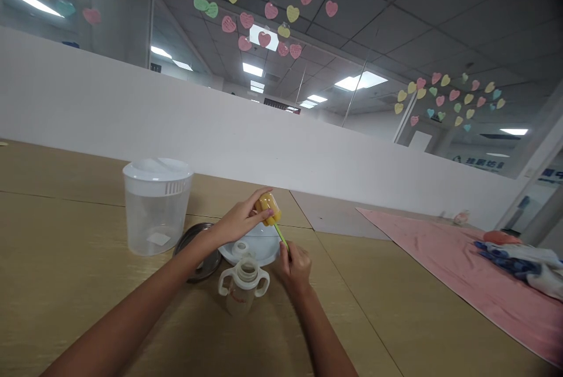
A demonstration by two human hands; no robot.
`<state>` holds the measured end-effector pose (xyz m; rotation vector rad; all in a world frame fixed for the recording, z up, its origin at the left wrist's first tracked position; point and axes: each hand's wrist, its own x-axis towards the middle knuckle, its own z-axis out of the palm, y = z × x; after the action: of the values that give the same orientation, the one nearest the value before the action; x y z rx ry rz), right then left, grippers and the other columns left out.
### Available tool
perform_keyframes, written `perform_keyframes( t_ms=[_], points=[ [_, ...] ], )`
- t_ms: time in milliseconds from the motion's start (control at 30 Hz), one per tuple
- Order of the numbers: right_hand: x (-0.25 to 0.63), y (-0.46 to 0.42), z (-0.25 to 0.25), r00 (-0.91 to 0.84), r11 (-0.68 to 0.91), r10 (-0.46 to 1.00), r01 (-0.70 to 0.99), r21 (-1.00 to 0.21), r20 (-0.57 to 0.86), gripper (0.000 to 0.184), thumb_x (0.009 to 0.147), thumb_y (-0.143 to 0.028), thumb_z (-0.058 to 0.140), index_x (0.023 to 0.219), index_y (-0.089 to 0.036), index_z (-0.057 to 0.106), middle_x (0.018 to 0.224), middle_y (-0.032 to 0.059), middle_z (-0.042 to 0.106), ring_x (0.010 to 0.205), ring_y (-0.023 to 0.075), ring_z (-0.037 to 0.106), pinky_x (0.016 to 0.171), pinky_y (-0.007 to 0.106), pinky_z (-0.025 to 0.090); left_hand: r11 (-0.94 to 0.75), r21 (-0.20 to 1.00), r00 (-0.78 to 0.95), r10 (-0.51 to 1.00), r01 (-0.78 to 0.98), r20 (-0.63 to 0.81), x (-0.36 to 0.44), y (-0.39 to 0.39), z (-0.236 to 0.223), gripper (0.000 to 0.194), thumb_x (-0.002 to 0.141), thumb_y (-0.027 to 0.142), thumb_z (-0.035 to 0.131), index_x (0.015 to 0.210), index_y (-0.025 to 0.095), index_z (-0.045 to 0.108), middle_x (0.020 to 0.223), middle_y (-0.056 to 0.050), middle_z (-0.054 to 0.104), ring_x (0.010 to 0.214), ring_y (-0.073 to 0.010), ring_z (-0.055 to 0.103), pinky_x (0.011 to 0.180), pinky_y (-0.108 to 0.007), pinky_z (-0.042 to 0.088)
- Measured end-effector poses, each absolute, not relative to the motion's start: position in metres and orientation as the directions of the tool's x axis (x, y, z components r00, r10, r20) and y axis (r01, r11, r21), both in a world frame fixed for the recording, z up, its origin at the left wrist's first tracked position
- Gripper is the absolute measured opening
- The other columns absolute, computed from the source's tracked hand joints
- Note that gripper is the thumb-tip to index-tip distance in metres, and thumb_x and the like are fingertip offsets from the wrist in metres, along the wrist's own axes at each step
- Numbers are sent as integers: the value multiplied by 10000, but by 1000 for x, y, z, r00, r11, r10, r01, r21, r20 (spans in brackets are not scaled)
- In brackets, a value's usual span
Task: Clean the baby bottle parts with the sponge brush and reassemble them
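Observation:
My left hand (240, 220) pinches the yellow sponge head (269, 208) of a bottle brush. My right hand (294, 265) is closed round the brush's thin green handle (280, 234). Both hands hover over a white plate (264, 251) with a small white ring (241, 247) lying on it. In front of the plate stands an open baby bottle (243, 286) with two side handles, just left of my right hand.
A clear lidded plastic container (156, 206) stands to the left on the wooden table (65, 260). A dark round lid (197, 257) lies beside the plate. A pink cloth (461, 271) with folded clothes (523, 260) covers the right side. A white partition (220, 136) runs behind.

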<state>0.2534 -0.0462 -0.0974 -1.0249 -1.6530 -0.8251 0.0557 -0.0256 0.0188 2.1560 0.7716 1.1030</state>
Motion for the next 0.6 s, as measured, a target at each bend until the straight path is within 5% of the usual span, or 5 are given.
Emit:
perform_keyframes(
  t_ms=[167, 367, 600],
  points=[
    [255, -45, -100, -178, 405, 227, 911, 73, 958, 270, 929, -199, 413, 710, -150, 564, 487, -8, 523, 437, 96, 470, 486, 223, 307, -671, 704, 522, 697, 234, 491, 53, -28, 21, 541, 866, 460, 471, 1353, 254, 355, 730, 29, 525, 658, -140, 495, 614, -238, 402],
    [256, -44, -103, -180, 407, 236, 911, 71, 955, 284, 934, -194, 393, 699, -155, 549, 483, -11, 510, 440, 101, 471, 477, 228, 308, -641, 736, 649, 658, 218, 381, 50, -36, 25, 734, 812, 419, 570, 1407, 259, 171, 870, -16, 565, 738, -169, 550, 657, -273, 446],
    [256, -45, -102, -192, 410, 229, 908, 85, 954, 279, 934, -189, 392, 697, -156, 536, 486, -13, 504, 438, 100, 457, 483, 236, 304, -658, 684, 652, 673, 314, 348, 49, -37, 24, 895, 699, 338, 689, 1401, 274, 137, 912, -34, 557, 828, -208, 586, 669, -292, 466]
  ],
)
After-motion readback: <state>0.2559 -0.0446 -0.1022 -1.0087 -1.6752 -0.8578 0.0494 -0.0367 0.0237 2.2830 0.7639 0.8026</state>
